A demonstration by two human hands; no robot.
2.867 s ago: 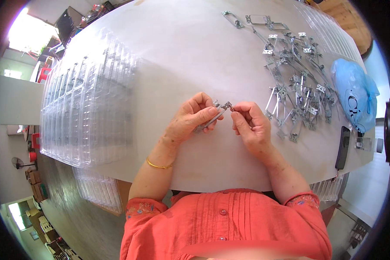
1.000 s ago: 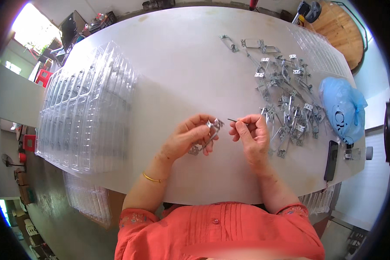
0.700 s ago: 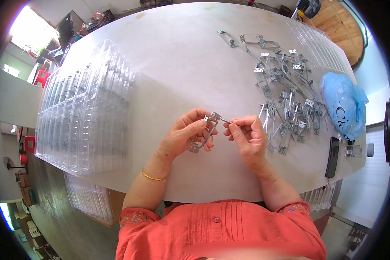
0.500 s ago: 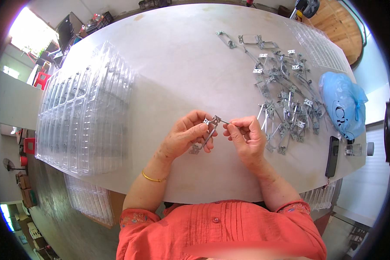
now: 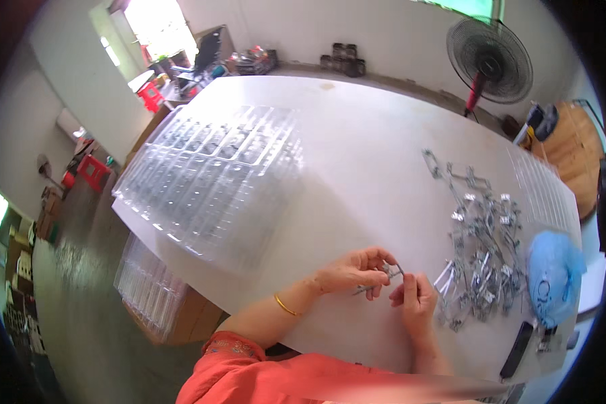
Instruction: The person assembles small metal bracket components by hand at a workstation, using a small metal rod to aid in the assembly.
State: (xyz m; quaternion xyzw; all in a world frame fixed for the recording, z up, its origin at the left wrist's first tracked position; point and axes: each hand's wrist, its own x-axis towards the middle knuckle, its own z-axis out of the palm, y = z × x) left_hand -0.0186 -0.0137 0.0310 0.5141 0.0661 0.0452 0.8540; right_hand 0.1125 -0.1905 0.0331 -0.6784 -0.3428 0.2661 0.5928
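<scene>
Between the fingers of my left hand [image 5: 357,271] is a small grey metal linkage piece [image 5: 390,272] with thin arms. One arm sticks out below the left fingers, and the left hand is closed on the piece. My right hand [image 5: 416,301] is closed too, its thumb and forefinger pinching the tip of another thin arm of the same piece. Fingers cover much of the piece, and its finer shape is blurred. Just right of my right hand lies a loose heap of similar metal linkages [image 5: 481,269], tangled together on the white table [image 5: 363,161].
Stacked clear plastic trays [image 5: 202,195] stand on the table's left, with more trays [image 5: 148,289] on a carton below. At the right are a blue plastic bag [image 5: 555,276], a black phone [image 5: 517,350] and flat clear trays [image 5: 545,188]. A standing fan [image 5: 489,60] rises beyond the far edge.
The whole view has swung left and up, so the table and hands now appear lower and farther right. Both hands still hold the metal linkage, which has turned between the fingers.
</scene>
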